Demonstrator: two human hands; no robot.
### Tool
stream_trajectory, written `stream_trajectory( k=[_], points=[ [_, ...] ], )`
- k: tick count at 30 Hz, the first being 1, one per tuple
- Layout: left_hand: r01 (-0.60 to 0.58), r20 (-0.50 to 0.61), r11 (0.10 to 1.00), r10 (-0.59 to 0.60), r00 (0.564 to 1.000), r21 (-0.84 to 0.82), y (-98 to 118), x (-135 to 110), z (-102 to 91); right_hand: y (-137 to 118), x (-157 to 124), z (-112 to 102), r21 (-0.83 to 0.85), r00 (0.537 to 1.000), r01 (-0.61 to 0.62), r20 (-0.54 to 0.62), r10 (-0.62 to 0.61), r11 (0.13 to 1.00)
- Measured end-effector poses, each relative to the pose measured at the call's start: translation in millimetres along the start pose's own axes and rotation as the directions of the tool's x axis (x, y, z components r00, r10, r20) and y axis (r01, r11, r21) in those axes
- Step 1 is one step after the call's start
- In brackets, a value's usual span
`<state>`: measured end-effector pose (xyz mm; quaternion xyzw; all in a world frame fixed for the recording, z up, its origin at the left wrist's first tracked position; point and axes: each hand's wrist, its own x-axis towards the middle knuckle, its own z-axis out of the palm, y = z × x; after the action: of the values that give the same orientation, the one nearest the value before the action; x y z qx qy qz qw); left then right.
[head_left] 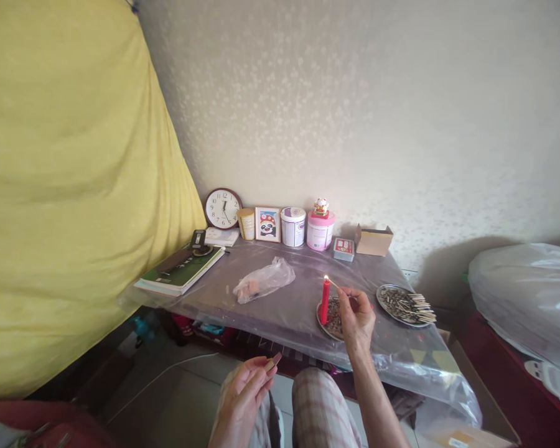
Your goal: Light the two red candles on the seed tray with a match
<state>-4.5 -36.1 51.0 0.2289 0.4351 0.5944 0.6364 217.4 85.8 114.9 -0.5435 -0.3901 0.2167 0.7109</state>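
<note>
A red candle [325, 300] stands upright on a small round plate [322, 323] strewn with spent matches, and a flame burns at its tip. My right hand [356, 318] pinches a thin matchstick [334, 283] whose far end touches the candle's flame. My left hand [247, 382] rests low above my lap and holds a small matchbox [271, 363] between its fingers.
A second plate [400, 305] piled with matchsticks lies right of the candle. A clear plastic bag [264, 281], a book [180, 271], a clock [223, 208], tins [293, 226], a pink jar [320, 229] and a cardboard box [374, 239] sit on the plastic-covered table [289, 311]. A yellow curtain [70, 180] hangs left.
</note>
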Motion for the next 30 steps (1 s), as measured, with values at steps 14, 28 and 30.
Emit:
stream_trajectory(
  k=[14,28,30],
  points=[
    [0.009,0.009,1.0,-0.008,1.0,-0.024,2,-2,-0.6,-20,-6,-24,0.057,0.999,0.006,-0.044,-0.004,0.998],
    [0.042,0.052,0.999,-0.041,0.998,-0.013,-4,-4,0.6,10,-2,-107,-0.159,0.98,-0.039,-0.197,0.007,0.986],
    [0.047,0.057,0.999,-0.046,0.997,-0.014,-5,-4,0.4,15,-2,-107,-0.164,0.983,-0.046,-0.184,0.015,0.985]
  ],
)
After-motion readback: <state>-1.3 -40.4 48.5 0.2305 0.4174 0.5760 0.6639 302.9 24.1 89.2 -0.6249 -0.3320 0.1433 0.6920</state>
